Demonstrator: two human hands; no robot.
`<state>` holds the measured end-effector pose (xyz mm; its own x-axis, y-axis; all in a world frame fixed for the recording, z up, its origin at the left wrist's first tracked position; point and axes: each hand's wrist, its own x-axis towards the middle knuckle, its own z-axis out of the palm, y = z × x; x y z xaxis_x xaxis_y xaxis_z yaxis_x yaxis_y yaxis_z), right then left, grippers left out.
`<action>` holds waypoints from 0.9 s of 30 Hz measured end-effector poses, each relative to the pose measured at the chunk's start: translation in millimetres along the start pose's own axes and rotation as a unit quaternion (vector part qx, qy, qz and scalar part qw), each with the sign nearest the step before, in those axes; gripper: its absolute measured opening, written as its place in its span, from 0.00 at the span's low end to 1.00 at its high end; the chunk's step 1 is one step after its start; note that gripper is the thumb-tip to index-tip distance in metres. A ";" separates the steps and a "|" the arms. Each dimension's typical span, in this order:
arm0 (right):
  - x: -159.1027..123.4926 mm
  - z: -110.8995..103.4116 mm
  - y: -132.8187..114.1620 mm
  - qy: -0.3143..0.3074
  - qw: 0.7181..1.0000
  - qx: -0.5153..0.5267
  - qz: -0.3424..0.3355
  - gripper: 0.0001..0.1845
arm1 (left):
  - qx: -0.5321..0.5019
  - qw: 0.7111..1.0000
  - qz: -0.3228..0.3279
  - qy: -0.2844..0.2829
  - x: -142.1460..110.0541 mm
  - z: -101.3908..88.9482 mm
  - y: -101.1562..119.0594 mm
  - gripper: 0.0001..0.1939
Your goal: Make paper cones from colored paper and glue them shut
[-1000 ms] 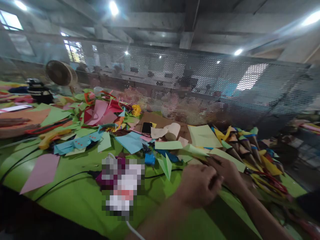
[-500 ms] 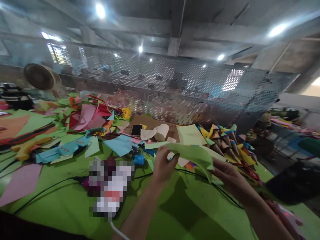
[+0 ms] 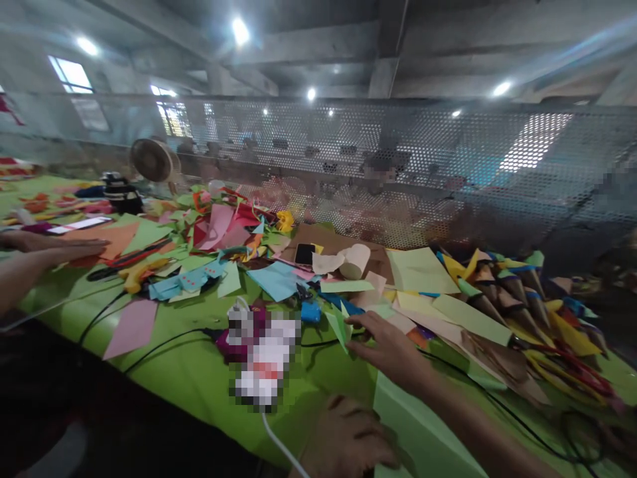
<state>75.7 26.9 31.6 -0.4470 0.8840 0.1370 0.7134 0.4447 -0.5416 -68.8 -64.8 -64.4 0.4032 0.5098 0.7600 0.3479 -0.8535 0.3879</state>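
My right hand point(image 3: 385, 342) reaches over the table with thumb and finger apart. Its fingertips are at the edge of a small folded piece of green paper point(image 3: 340, 328). Low in the view, my left hand point(image 3: 348, 435) is palm down with bent, spread fingers beside the left edge of a larger light green paper sheet point(image 3: 423, 425). The underside of that hand is hidden. A phone point(image 3: 269, 362), blurred out, lies left of both hands with a white cable. Just behind the small green paper sits a blue object point(image 3: 311, 311).
Coloured paper scraps point(image 3: 223, 226) and a cardboard roll point(image 3: 355, 261) cover the back. Paper cones point(image 3: 502, 292) and scissors point(image 3: 572, 372) lie right. A black cable point(image 3: 462, 375) crosses the table. Another person's hand point(image 3: 54, 249) is at far left. A perforated metal screen point(image 3: 348, 153) stands behind.
The view has turned left. My hands no longer hold up the curved green paper between them. The left hand has dropped low; the right has moved to the small green paper.
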 end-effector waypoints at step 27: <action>-86.3 -82.6 69.7 0.117 0.977 -0.175 -0.022 0.21 | 0.229 0.972 -0.040 -0.026 10.0 6.1 17.3 0.03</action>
<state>208.5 -6.5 50.5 -0.3756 0.8532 0.3618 0.8550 0.4696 -0.2198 -53.6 -73.8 -53.3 0.3975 0.5884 0.7041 0.7155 -0.6792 0.1636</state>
